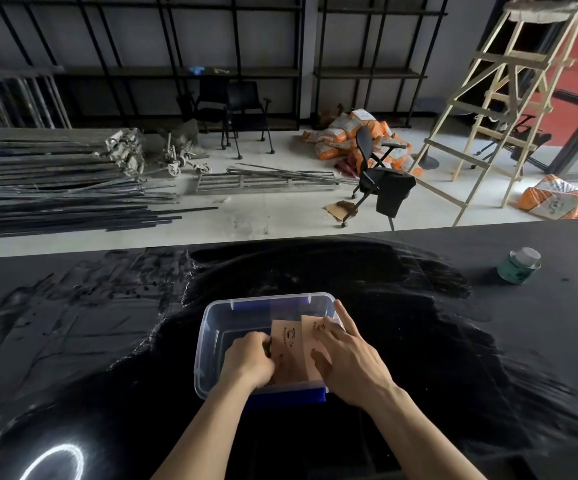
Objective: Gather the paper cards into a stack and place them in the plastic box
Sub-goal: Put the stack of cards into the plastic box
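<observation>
A clear plastic box point(211, 327) with blue latches stands on the black table in front of me. Inside its right half lie brown paper cards point(289, 344) with dark printed drawings, slightly fanned so that two tops show. My left hand point(247, 362) is inside the box and grips the cards' left edge with curled fingers. My right hand point(346, 358) lies on the cards' right side, fingers spread, index finger stretched along the box's right rim. The cards' lower part is hidden by both hands.
A green jar point(519, 265) with a pale lid stands at the table's far right. The black table point(107, 341) is dusty with smear marks. Beyond its far edge are metal rods, office chairs, orange sacks and a wooden ladder on the floor.
</observation>
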A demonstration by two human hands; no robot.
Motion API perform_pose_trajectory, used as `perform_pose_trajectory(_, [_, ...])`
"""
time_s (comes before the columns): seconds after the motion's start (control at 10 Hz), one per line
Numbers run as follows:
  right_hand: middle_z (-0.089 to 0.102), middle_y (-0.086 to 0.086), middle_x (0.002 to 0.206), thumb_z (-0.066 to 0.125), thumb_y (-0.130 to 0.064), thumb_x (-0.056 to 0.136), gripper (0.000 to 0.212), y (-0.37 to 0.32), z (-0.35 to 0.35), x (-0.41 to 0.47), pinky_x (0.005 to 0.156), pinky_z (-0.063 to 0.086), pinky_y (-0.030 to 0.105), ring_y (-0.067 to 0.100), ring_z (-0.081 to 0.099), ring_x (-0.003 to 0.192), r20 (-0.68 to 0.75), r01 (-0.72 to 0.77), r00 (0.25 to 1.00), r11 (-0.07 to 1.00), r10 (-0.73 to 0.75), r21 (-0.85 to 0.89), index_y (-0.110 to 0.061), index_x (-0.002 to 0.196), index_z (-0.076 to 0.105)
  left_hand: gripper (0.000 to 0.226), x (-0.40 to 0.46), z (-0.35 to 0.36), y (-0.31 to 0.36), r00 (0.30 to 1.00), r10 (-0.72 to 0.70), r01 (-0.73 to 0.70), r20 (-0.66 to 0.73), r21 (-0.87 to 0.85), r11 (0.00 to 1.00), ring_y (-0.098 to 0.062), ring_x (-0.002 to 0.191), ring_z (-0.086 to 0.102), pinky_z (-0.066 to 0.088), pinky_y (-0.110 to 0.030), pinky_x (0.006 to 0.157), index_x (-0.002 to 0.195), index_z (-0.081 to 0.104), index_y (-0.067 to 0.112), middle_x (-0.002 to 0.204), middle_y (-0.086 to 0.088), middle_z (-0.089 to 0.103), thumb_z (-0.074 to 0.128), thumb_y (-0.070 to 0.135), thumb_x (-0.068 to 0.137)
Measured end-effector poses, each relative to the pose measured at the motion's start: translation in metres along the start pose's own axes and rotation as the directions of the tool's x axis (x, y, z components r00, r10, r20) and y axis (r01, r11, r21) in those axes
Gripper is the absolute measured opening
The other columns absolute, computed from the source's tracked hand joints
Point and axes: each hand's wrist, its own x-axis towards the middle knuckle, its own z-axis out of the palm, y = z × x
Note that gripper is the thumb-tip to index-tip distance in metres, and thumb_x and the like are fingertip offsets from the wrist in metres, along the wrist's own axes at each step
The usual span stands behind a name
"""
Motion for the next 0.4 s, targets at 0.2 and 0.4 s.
perform_pose_trajectory(0.2, [0.033, -0.008, 0.169, 0.051, -0.035, 0.105, 0.036, -0.002, 0.003, -0.001, 0.086, 0.064, 0.034, 0.009, -0.011, 0.158, -0.035, 0.003, 0.999, 1.0, -0.003, 0.006, -0.022, 0.137, 0.058, 0.041, -0.003, -0.001, 0.003, 0.999, 0.037, -0.037, -0.004, 0.073, 0.997, -0.025, 0.112, 0.07, 0.058, -0.04, 0.097, 0.133, 0.065, 0.023, 0.125, -0.003, 0.074, 0.064, 0.019, 0.092])
perform_pose_trajectory(0.4, [0.036, -0.006, 0.168, 0.053, -0.038, 0.105, 0.051, -0.001, -0.003, -0.001, 0.119, 0.04, 0.041, 0.019, 0.008, 0.161, -0.108, 0.086, 0.991, 0.995, -0.081, 0.041, -0.026, 0.154, 0.045, 0.041, -0.013, -0.015, 0.003, 0.997, 0.042, -0.046, 0.066, 0.071, 0.996, -0.022, 0.108, 0.069, 0.057, -0.042, 0.095, 0.127, 0.063, 0.024, 0.122, 0.001, 0.072, 0.058, 0.045, 0.091])
